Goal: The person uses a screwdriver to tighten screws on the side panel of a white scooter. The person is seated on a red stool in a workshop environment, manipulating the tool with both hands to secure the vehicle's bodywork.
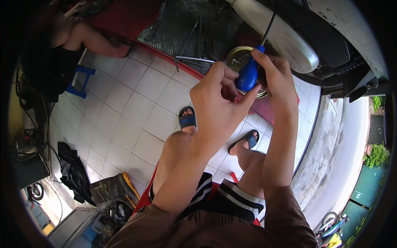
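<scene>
A screwdriver with a bulbous blue handle (pixel 248 73) points its thin metal shaft toward the top right, between my two hands. My right hand (pixel 277 76) grips it near the collar where shaft meets handle. My left hand (pixel 217 95) has curled fingers and thumb at the handle's rounded lower end; anything else within those fingers is hidden. Behind the handle, partly covered by my hands, a round gold-rimmed container (pixel 235 54) with a glinting interior stands on a pink-red surface (pixel 264 111).
A white-and-black motor scooter (pixel 293 45) fills the upper right, beside a red-edged platform with metal plate (pixel 161 33). Another person (pixel 62 37) is at upper left near a blue stool (pixel 80 80). Boots (pixel 115 190) and black cloth (pixel 72 169) lie lower left. A street (pixel 343 136) borders the tiled floor.
</scene>
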`<state>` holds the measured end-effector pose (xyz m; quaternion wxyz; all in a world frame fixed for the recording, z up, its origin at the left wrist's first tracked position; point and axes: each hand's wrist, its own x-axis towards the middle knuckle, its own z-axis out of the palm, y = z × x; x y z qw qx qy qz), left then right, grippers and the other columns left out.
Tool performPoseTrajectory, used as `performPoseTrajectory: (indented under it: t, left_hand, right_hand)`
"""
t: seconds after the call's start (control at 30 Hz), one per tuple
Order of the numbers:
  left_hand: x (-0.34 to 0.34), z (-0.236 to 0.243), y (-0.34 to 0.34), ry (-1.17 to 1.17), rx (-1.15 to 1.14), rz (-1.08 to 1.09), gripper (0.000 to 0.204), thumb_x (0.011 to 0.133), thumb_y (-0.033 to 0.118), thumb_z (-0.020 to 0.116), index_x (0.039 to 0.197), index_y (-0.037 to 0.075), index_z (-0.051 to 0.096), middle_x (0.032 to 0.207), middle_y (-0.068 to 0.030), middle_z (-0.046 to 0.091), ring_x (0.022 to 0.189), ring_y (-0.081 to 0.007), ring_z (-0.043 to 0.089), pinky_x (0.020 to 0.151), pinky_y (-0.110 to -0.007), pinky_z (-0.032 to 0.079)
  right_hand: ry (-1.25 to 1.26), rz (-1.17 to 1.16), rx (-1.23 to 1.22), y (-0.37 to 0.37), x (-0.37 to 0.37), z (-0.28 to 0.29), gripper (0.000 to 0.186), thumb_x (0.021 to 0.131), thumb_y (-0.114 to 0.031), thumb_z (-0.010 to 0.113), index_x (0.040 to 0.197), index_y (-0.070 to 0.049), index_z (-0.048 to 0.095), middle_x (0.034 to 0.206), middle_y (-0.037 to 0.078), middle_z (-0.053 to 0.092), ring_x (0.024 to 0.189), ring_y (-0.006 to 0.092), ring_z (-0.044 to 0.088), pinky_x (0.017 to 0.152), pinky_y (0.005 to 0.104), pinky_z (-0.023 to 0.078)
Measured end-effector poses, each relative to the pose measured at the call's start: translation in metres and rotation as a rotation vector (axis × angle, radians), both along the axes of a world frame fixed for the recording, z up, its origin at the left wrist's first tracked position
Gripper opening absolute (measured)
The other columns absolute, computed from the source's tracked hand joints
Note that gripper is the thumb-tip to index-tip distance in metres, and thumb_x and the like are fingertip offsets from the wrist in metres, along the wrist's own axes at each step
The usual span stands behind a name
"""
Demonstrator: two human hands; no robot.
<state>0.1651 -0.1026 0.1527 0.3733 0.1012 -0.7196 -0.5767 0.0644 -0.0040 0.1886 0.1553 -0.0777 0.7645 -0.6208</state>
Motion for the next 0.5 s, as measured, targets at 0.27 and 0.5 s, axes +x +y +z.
performPoseTrajectory:
  t: [0.27, 0.5]
  left_hand:
    - [-0.001, -0.008, 0.008, 0.011, 0.092, -0.028, 0.043, 0.068, 0.01, 0.091, 0.09, 0.002, 0.055, 0.062, 0.0021, 0.054, 0.052, -0.0011, 0.047, 0.046, -0.017, 0.034]
    - [-0.002, -0.002, 0.006, -0.265, 0.502, -0.471, 0.041, 0.09, 0.039, 0.071, 0.088, 0.002, 0.054, 0.053, 0.0025, 0.047, 0.044, -0.0061, 0.044, 0.044, -0.021, 0.033]
  right_hand:
    - [-0.009, 0.079, -0.041, 0.008, -0.001, -0.005, 0.034, 0.088, -0.028, 0.074, 0.076, 0.003, 0.066, 0.067, 0.005, 0.064, 0.054, 0.0087, 0.058, 0.049, 0.0224, 0.043]
    - [-0.061, 0.057, -0.272, -0.001, 0.007, 0.0, 0.035, 0.091, -0.031, 0.071, 0.076, 0.001, 0.065, 0.062, 0.003, 0.061, 0.051, 0.0059, 0.05, 0.044, 0.022, 0.035]
